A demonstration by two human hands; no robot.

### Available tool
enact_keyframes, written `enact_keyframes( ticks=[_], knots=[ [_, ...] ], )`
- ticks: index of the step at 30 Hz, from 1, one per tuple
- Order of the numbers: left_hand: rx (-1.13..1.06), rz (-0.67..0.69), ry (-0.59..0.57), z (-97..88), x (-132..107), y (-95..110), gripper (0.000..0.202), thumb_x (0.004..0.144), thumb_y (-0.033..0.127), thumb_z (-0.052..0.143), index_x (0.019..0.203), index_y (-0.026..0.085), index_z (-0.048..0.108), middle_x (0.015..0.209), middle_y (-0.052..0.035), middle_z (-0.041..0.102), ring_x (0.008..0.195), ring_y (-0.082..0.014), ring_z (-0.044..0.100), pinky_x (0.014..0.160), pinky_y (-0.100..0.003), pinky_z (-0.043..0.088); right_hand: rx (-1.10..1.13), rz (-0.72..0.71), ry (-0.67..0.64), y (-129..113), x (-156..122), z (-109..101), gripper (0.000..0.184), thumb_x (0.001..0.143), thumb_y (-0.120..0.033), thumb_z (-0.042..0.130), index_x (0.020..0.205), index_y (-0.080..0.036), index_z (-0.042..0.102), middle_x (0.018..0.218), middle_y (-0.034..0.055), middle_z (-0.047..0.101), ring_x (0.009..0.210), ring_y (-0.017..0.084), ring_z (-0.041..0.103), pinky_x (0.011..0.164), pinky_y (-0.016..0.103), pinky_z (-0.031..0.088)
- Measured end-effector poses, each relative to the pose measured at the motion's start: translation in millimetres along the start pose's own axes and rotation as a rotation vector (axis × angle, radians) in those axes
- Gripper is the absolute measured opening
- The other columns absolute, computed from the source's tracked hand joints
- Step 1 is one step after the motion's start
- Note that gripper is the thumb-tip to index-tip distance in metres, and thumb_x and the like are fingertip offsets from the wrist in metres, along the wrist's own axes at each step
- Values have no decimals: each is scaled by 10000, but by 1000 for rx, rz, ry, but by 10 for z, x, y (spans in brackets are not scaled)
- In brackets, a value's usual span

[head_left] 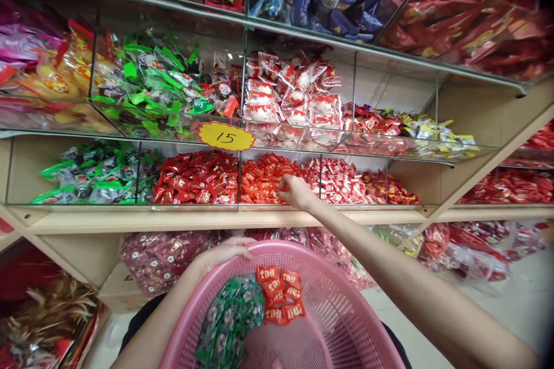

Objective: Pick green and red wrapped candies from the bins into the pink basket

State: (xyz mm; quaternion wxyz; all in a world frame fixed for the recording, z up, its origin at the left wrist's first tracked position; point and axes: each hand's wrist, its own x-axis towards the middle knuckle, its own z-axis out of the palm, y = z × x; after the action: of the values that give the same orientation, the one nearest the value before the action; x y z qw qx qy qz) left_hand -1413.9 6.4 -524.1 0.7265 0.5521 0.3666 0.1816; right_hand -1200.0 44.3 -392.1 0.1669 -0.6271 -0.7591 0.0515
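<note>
A pink plastic basket (361, 311) with a perforated wall is tilted toward me below the shelf. My left hand (227, 252) grips its far-left rim. In the basket lie green-wrapped candies (231, 317) on the left and several orange-red candy packets (281, 295) beside them. My right hand (296, 191) reaches over the front of a lower-shelf compartment of small orange-red candies (261, 177). Its fingers are curled in at the candies, and whatever they pinch is hidden from view.
Clear dividers separate neighbouring compartments of red candies (199, 179), red-and-white candies (340, 181) and green-wrapped sweets (108, 170). A yellow price tag (225, 136) reading 15 hangs above. The wooden shelf edge (173, 221) runs in front; bagged goods (160, 259) sit beneath.
</note>
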Motion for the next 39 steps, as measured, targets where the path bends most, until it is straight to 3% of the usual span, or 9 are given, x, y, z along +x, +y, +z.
enact_keyframes(
  ticks=[5, 12, 17, 22, 28, 30, 33, 36, 39],
  knots=[
    [20, 30, -3, -2, 7, 18, 420, 615, 145, 582, 1029, 180, 639, 924, -7, 678, 778, -146, 592, 717, -232, 443, -208, 151, -127, -161, 163, 40, 314, 717, -337, 621, 975, -166, 564, 1024, 127, 601, 900, 237, 593, 666, 288, 437],
    [-3, 28, -24, -15, 35, 3, 444, 614, 151, 586, 1056, 171, 629, 910, -17, 677, 810, -165, 594, 756, -257, 441, -278, 180, -201, -265, 260, 30, 376, 681, -247, 646, 1040, -162, 572, 1081, 140, 588, 975, 250, 581, 729, 301, 463],
    [10, 17, -23, -18, 30, 8, 443, 619, 163, 588, 1059, 186, 628, 921, -4, 677, 817, -167, 596, 748, -252, 438, -295, 159, -192, -279, 237, -6, 374, 678, -228, 638, 1039, -155, 575, 1089, 148, 583, 978, 253, 577, 733, 305, 458],
    [41, -21, 22, 20, -27, 70, 440, 618, 176, 594, 1057, 191, 628, 913, 4, 680, 735, -139, 597, 668, -219, 436, -307, 152, -168, -227, 146, -199, 347, 671, -254, 629, 1003, -173, 572, 1055, 126, 595, 933, 242, 583, 690, 294, 442],
    [6, -34, 18, 44, -35, 96, 442, 626, 166, 594, 1065, 200, 627, 908, 1, 684, 709, -123, 601, 657, -214, 443, -149, 35, 5, 70, -229, -440, 226, 663, -279, 584, 862, -185, 532, 792, 44, 601, 697, 161, 543, 576, 256, 367],
    [-9, -25, -8, 34, -11, 75, 452, 627, 162, 596, 1077, 201, 622, 934, -9, 684, 765, -141, 610, 695, -230, 449, 34, -38, -15, 159, -485, -371, 186, 674, -275, 572, 820, -184, 501, 724, 10, 574, 620, 121, 493, 544, 236, 343],
    [-15, -33, -36, 20, 16, 52, 463, 646, 176, 592, 1108, 205, 606, 944, -19, 685, 781, -154, 616, 715, -249, 454, 245, -103, -184, 226, -947, -78, 146, 683, -244, 558, 780, -184, 466, 682, -17, 538, 584, 96, 445, 518, 219, 321],
    [2, -14, -45, 16, 18, 45, 466, 647, 181, 600, 1112, 195, 604, 940, -25, 682, 784, -156, 618, 715, -246, 456, 211, -106, -387, 242, -1340, 301, 188, 654, -231, 594, 795, -194, 476, 707, -21, 540, 609, 105, 454, 524, 221, 309],
    [-5, -17, -40, 17, 8, 36, 470, 647, 193, 607, 1117, 193, 597, 965, -35, 674, 791, -158, 619, 707, -247, 461, 137, -129, -504, 236, -1542, 579, 207, 644, -199, 605, 815, -196, 488, 765, -3, 569, 661, 126, 483, 550, 232, 313]
  ],
)
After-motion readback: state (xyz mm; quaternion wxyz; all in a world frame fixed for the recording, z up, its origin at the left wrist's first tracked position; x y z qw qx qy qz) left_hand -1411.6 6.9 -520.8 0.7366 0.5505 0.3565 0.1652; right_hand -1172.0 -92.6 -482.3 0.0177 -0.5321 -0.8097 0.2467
